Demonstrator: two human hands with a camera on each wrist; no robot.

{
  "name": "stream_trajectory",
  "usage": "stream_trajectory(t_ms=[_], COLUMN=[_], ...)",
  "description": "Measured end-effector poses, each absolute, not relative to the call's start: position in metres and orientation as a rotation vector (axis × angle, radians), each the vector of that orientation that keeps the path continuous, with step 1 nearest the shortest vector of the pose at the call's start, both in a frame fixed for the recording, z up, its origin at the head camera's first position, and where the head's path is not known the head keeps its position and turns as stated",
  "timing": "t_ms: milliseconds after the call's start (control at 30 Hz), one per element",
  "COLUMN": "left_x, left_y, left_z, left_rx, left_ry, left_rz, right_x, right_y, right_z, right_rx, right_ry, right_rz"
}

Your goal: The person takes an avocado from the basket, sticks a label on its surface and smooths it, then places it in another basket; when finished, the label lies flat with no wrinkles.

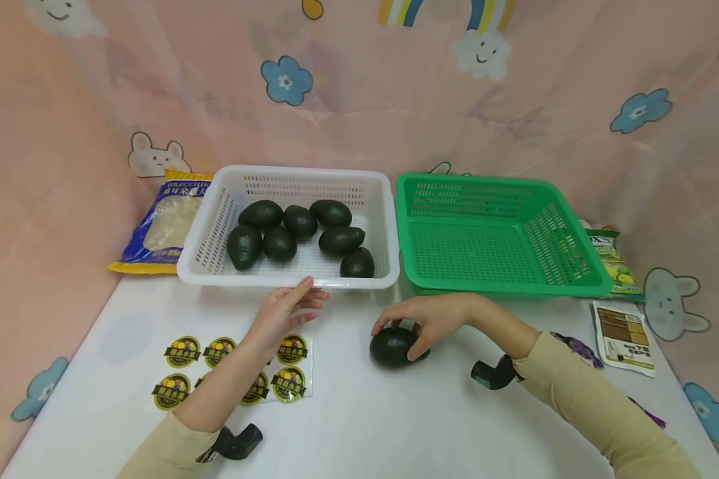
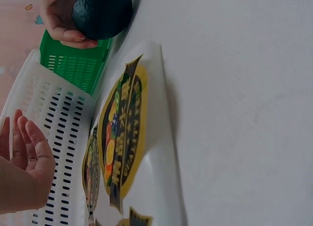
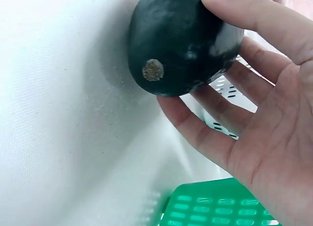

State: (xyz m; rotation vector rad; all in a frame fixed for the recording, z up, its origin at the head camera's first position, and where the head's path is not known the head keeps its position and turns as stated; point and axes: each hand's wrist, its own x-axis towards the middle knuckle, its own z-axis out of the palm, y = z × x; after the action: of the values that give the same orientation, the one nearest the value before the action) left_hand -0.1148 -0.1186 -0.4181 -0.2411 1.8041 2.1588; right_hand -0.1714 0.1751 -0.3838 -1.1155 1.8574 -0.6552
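My right hand [image 1: 440, 322] grips a dark green avocado [image 1: 392, 347] at the table's middle, fingers over the far side and thumb on the near side. In the right wrist view the avocado [image 3: 181, 45] shows a brown stem scar, with the fingers curled round it. Loosely extended, my left hand [image 1: 284, 311] is at the front rim of the white basket [image 1: 200, 269] and holds nothing; whether it touches the rim I cannot tell. Several avocados [image 1: 279, 244] lie in that basket. A sheet of round black-and-yellow stickers [image 1: 289, 384] lies partly hidden under the left forearm.
A green basket [image 1: 473, 286] without contents stands right of the white one. A blue and yellow pasta bag [image 1: 162, 229] leans at the left. To the right are a green packet [image 1: 614, 263], a white-and-brown pouch [image 1: 624, 338] and a purple tassel [image 1: 578, 349].
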Motion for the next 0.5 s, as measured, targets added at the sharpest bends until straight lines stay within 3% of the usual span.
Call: stream_trajectory(t_ms=[500], left_x=[-0.1134], left_y=[-0.1178], left_z=[-0.4142], left_rx=[-0.246], left_ry=[1.820], left_rz=[2.151], right_x=[-0.1693], right_y=[0.1770], right_z=[-0.3878], right_rx=[-1.158], right_ry=[1.918], right_rz=[-0.667])
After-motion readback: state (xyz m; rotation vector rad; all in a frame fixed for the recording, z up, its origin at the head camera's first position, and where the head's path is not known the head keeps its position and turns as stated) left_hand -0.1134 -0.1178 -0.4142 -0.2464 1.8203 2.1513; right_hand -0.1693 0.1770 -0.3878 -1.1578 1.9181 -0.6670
